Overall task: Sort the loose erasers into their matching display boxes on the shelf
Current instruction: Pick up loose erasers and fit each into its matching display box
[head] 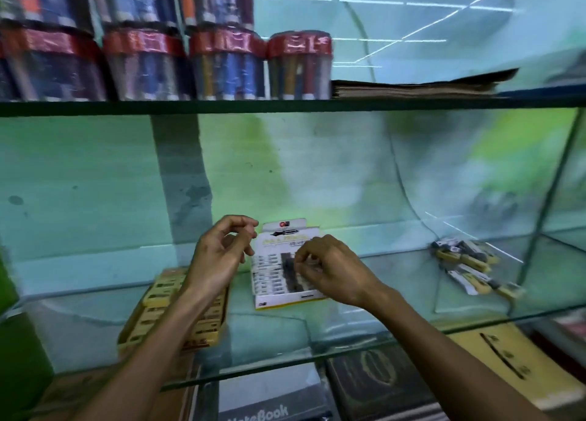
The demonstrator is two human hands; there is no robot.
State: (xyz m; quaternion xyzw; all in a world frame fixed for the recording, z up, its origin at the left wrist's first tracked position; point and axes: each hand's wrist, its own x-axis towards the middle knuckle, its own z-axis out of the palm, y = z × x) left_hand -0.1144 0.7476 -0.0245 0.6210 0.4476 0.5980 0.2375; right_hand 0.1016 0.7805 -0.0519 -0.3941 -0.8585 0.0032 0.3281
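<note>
A white display box [272, 281] of grey-and-white erasers stands open at the middle of the glass shelf [348, 341]. My right hand [329, 268] hovers over its right side, fingertips pinched on a small eraser. My left hand [218, 255] floats just left of the box, fingers curled loosely with nothing in them. A yellow display box [152, 312] of yellow erasers lies under my left forearm. A heap of loose erasers [472, 268], yellow and grey, lies at the shelf's right end.
Wrapped tubs of pens [149, 68] line the upper shelf, with a stack of brown paper [418, 87] to their right. Notebooks [269, 401] and dark books [377, 382] lie below the glass. A glass divider [545, 224] stands on the right.
</note>
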